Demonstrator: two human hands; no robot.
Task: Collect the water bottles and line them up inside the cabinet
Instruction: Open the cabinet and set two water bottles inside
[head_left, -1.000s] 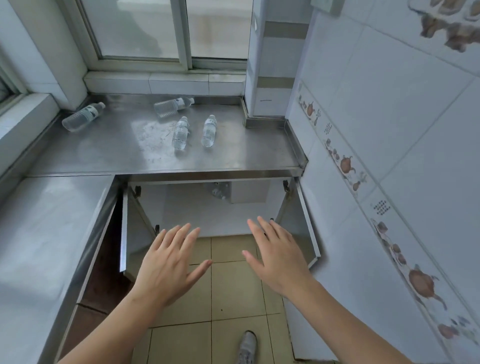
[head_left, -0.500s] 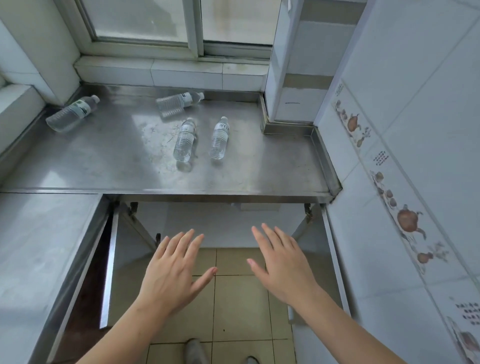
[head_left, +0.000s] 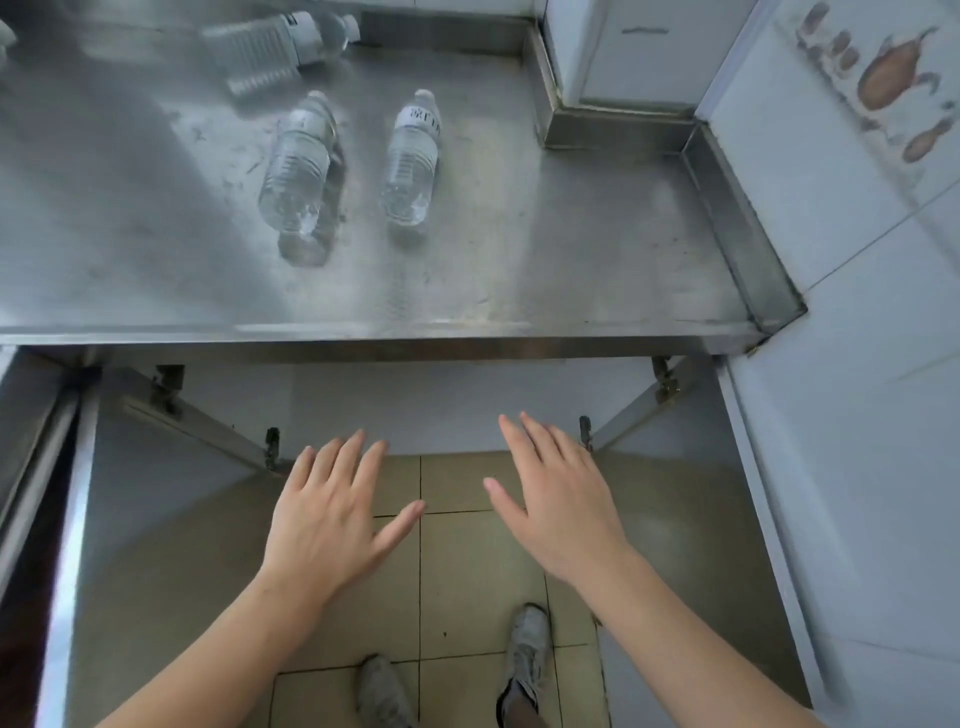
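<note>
Evidently the collecting has not begun: no bottle is held, and both doors of the cabinet under the steel countertop (head_left: 519, 270) stand swung open, the left door (head_left: 171, 519) and the right door (head_left: 691, 467) flanking the opening. The left hand (head_left: 327, 525) and the right hand (head_left: 561, 509) hover side by side below the countertop's front edge, palms down, fingers straight and spread, holding nothing and touching nothing.

Three clear plastic water bottles lie on their sides on the countertop. The left ribbed bottle (head_left: 298, 166) and the white-labelled bottle (head_left: 411, 161) lie nearly parallel near the countertop's middle, caps pointing to its back edge, bases toward the person. A third bottle with a white label (head_left: 275, 44) lies crosswise by the countertop's rear rim, partly cut off by the frame. All are well apart from the hands, above and beyond them past the countertop's front lip.

The next move, as I judge it, calls for raising the hands over that lip and reaching forward to the two nearest bottles, one per hand, curling the fingers round each body. Since they lie loose on smooth metal, a nudge could roll them. Inside the cabinet little shows beyond its pale back wall (head_left: 415, 400), so I cannot tell where the row would stand.
</note>
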